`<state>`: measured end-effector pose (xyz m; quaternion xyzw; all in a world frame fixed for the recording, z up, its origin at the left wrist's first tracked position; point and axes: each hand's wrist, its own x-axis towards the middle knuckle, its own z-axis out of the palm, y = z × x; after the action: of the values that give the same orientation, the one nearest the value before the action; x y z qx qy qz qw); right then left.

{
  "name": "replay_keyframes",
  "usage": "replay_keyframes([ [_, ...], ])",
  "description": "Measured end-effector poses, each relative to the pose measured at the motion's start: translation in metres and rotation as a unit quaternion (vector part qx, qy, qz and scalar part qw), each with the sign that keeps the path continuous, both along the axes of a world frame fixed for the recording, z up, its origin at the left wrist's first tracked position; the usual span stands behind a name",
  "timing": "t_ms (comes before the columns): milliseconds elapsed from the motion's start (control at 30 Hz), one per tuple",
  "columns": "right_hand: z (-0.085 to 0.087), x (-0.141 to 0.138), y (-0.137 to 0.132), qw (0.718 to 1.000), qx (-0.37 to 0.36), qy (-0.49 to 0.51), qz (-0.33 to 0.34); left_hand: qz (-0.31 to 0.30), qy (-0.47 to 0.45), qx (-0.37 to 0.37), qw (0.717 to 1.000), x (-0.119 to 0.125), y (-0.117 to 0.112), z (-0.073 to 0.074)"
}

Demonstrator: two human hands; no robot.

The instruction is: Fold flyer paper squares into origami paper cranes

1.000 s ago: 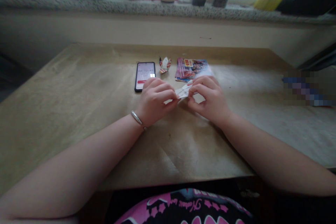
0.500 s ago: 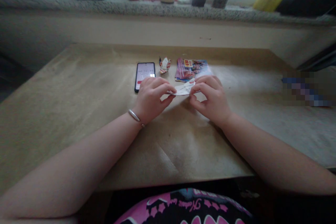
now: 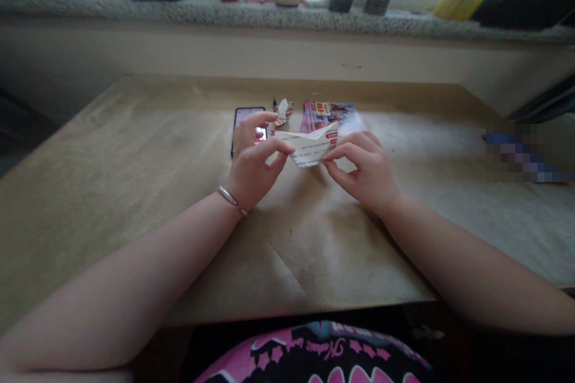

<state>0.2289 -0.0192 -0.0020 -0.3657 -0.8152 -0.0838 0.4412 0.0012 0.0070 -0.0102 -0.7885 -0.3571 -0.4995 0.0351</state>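
A folded piece of white printed paper (image 3: 312,146) is held up just above the table between both hands. My left hand (image 3: 254,158), with a silver bracelet at the wrist, pinches its left end with thumb and fingers. Its right end is pinched by my right hand (image 3: 362,167). Behind the paper lies a stack of colourful leaflets (image 3: 330,116). A small folded paper figure (image 3: 283,111) sits beside a black phone (image 3: 247,122), which my left hand partly hides.
The brown paper-covered table (image 3: 135,191) runs to a wall with a stone windowsill (image 3: 269,15) holding jars, bottles and a green case. A blurred-out item (image 3: 525,152) lies at the table's right edge. My pink and black shirt shows at the bottom.
The folded paper has been lifted and opened wider, now showing a larger white face. My left hand moved up and away over the phone; my right hand stayed nearly in place.
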Motion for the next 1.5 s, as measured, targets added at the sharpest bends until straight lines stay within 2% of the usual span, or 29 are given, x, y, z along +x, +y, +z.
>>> replay_keyframes([
  [167,-0.002,0.0,0.001,0.997,-0.065,0.044,-0.017,-0.032,0.036,-0.021,0.999,-0.003,0.004,-0.004],
  [267,-0.004,0.0,0.002,0.993,-0.103,0.05,-0.043,-0.049,0.083,0.0,0.995,-0.003,0.003,-0.003],
  [433,-0.008,0.001,0.006,0.993,-0.107,0.024,-0.05,-0.06,0.127,0.027,0.99,-0.001,-0.001,0.001],
  [567,-0.009,0.004,0.008,0.996,-0.087,-0.01,-0.031,-0.117,0.142,0.016,0.983,-0.001,-0.003,0.004],
  [700,-0.006,0.009,0.009,0.996,-0.078,-0.048,0.005,-0.184,0.091,-0.011,0.979,-0.001,-0.002,0.002],
  [800,-0.003,0.013,0.009,0.99,-0.09,-0.093,0.051,-0.202,0.057,-0.025,0.977,-0.001,0.0,0.0],
  [967,-0.001,0.015,0.01,0.984,-0.107,-0.112,0.088,-0.218,0.101,-0.079,0.967,-0.002,0.0,0.0],
  [1167,-0.004,0.016,0.012,0.987,-0.126,-0.09,0.042,-0.198,0.156,-0.166,0.953,-0.003,-0.003,0.007],
  [1500,-0.013,0.017,0.015,0.974,-0.214,-0.08,-0.001,-0.178,0.15,-0.167,0.958,-0.003,-0.001,0.005],
])
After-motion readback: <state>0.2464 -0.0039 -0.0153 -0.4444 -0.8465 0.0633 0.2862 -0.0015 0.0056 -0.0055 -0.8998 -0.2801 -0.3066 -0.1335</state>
